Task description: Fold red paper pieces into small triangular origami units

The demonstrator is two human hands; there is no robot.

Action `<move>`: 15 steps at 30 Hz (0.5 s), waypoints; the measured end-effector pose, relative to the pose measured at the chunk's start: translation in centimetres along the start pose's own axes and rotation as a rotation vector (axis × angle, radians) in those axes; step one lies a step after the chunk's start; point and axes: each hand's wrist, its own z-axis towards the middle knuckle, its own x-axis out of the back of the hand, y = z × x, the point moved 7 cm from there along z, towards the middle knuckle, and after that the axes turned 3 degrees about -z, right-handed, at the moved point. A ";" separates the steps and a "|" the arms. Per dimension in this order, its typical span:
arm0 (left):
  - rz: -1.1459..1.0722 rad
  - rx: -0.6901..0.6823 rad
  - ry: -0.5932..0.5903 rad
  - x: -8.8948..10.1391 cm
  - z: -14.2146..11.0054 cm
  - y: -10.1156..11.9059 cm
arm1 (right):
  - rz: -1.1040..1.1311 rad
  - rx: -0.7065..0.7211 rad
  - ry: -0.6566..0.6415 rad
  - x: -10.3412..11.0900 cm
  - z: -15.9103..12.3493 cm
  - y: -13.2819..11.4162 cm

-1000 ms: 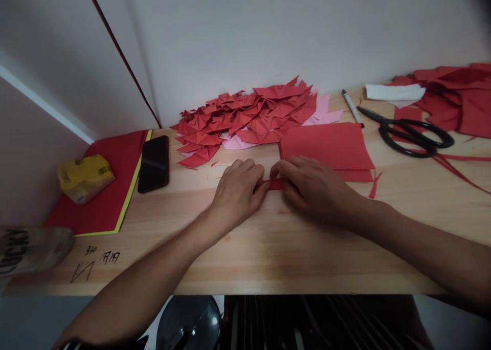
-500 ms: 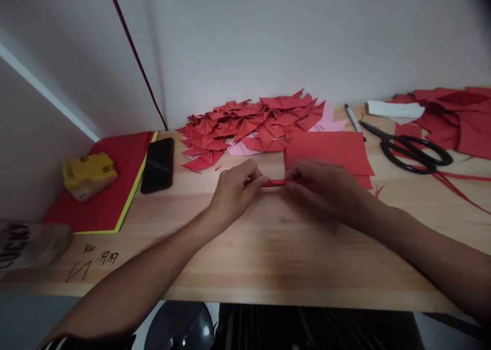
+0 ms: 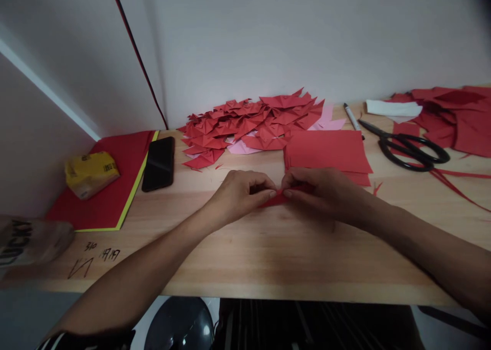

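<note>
Between my hands is a small piece of red paper, mostly covered by my fingers. My left hand pinches it between thumb and fingers from the left. From the right, my right hand pinches the same paper, its thumb almost meeting the left one. Just behind my right hand lies a stack of red paper sheets. A heap of folded red paper pieces rests against the wall, with some pink paper showing under it.
Black-handled scissors, a marker and a white folded strip lie at the right, beside more red paper. At the left are a phone, a yellow package on a red folder, and a bottle.
Both hands have come closer together and slightly nearer to me. The red paper, a narrow strip between them before, now shows a wider face below my fingertips.
</note>
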 end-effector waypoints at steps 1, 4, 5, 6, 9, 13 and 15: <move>-0.004 0.011 -0.010 -0.1 -0.1 -0.1 | 0.007 0.000 -0.001 0.0 0.0 0.0; -0.010 0.049 -0.041 -0.4 -0.2 -0.4 | 0.021 0.001 0.003 -0.2 0.0 0.0; -0.009 0.056 -0.047 -0.4 -0.3 -0.4 | 0.024 0.003 0.007 -0.3 0.0 0.1; -0.008 0.061 -0.049 -0.5 -0.3 -0.4 | 0.028 0.005 0.012 -0.3 -0.1 0.1; -0.014 0.075 -0.015 -0.5 -0.4 -0.3 | 0.055 0.015 0.033 -0.3 -0.1 0.1; -0.192 0.145 0.075 -0.3 -0.2 -0.6 | 0.128 -0.029 0.186 1.2 0.1 0.6; -0.336 0.195 0.103 -0.3 -0.1 -1.0 | 0.214 -0.095 0.292 2.3 0.1 1.4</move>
